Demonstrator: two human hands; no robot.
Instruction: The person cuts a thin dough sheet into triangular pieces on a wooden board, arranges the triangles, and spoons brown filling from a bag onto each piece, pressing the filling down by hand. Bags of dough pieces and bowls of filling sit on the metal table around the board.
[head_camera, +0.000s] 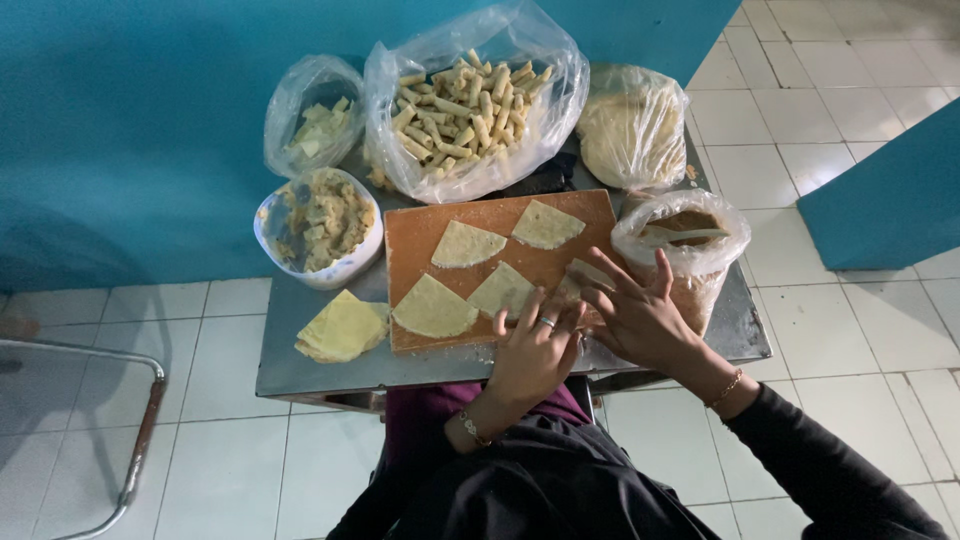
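Both hands, the left hand with fingers curled together and the right hand with fingers spread apart, press on a pale triangular pastry sheet at the near right corner of the orange wooden board, where rolling tightly and evenly would serve best.

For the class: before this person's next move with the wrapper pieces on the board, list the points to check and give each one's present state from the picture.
1. Both hands on one wrapper piece: left hand and right hand meet at the board's near right edge: ok.
2. Piece under the hands already filled: hidden by fingers: cannot tell.
3. Other wrapper pieces lie flat and apart: ok.
4. Filling bowl holds filling: ok.
5. Spare wrapper stack lies left of the board: ok.
6. Bag of finished rolls stands open: ok.
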